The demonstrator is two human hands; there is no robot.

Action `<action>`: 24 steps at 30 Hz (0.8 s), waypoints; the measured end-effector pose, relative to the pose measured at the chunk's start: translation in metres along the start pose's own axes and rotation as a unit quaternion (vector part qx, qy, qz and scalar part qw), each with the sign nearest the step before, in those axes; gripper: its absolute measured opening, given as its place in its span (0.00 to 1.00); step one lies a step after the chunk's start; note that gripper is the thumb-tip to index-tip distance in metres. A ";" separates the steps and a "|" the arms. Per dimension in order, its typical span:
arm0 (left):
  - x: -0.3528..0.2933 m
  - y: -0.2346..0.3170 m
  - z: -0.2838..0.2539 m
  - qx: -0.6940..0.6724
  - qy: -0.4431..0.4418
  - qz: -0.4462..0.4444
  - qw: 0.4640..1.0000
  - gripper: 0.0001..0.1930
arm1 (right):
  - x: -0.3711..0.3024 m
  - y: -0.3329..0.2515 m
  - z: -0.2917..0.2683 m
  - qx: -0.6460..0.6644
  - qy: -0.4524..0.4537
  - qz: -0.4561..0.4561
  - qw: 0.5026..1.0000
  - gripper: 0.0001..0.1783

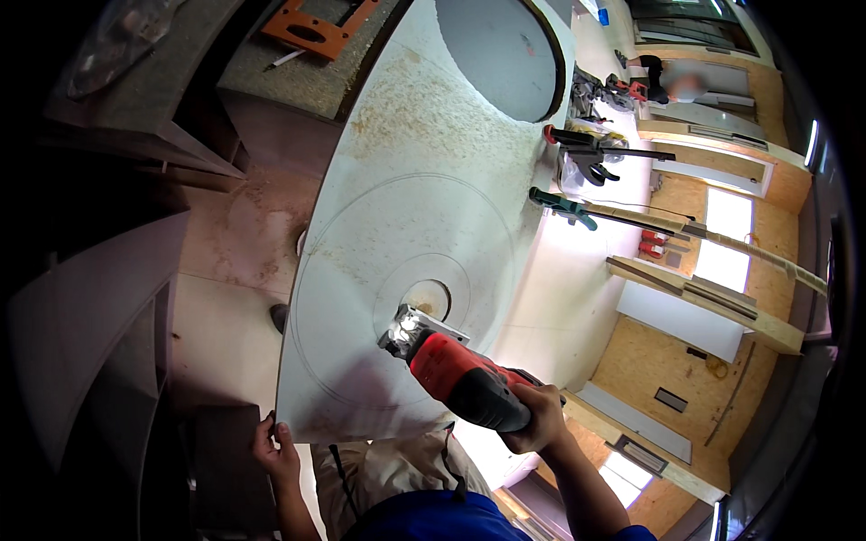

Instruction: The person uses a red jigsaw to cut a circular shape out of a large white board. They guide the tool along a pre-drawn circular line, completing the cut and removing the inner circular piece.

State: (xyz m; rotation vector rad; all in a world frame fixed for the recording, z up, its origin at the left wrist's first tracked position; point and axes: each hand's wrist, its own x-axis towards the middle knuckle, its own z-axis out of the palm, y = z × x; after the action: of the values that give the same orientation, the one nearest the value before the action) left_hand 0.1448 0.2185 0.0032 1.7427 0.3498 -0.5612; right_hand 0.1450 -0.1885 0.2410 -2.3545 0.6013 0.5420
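Note:
My right hand [536,418] is wrapped round the handle of a red and black jigsaw [456,370]. With its lamp lit, the saw's front end rests on a white board [361,261], beside a curved dark cut [445,298]. That cut follows part of a small circle, with larger rings marked around it. At the board's near left corner my left hand [278,442] grips the edge between thumb and fingers. The blade itself is hidden by the saw's foot and the glare.
Sawdust lies over the board, beside a large round cutout [501,63] at its far end. A black bar clamp [600,151] and a green clamp [568,207] sit along the right edge. An orange template [316,32] lies far left. Another person [663,77] is in the background.

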 end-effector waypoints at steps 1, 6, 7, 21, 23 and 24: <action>0.000 0.002 0.000 0.004 0.001 0.001 1.000 0.17 | 0.000 -0.001 0.000 0.000 0.001 0.003 1.000 0.14; 0.001 0.002 -0.005 0.015 -0.008 0.003 1.000 0.16 | -0.002 0.002 0.004 0.027 0.012 0.001 1.000 0.14; 0.001 0.001 -0.006 0.009 -0.011 -0.001 1.000 0.16 | -0.002 0.003 0.005 0.032 0.010 0.001 0.999 0.14; 0.006 0.001 -0.004 0.000 -0.016 0.061 0.998 0.13 | 0.000 -0.014 0.010 0.050 0.042 0.044 0.997 0.14; 0.008 0.000 -0.004 -0.001 -0.025 0.060 0.998 0.13 | 0.001 -0.017 0.008 0.047 0.042 0.038 0.997 0.15; 0.008 0.000 -0.003 -0.002 -0.029 0.059 0.998 0.13 | 0.002 -0.018 0.006 0.046 0.043 0.035 0.997 0.15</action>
State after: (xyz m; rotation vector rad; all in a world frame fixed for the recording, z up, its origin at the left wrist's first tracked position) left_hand 0.1525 0.2212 -0.0007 1.7267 0.2051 -0.5243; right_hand 0.1555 -0.1724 0.2443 -2.2860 0.7351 0.4375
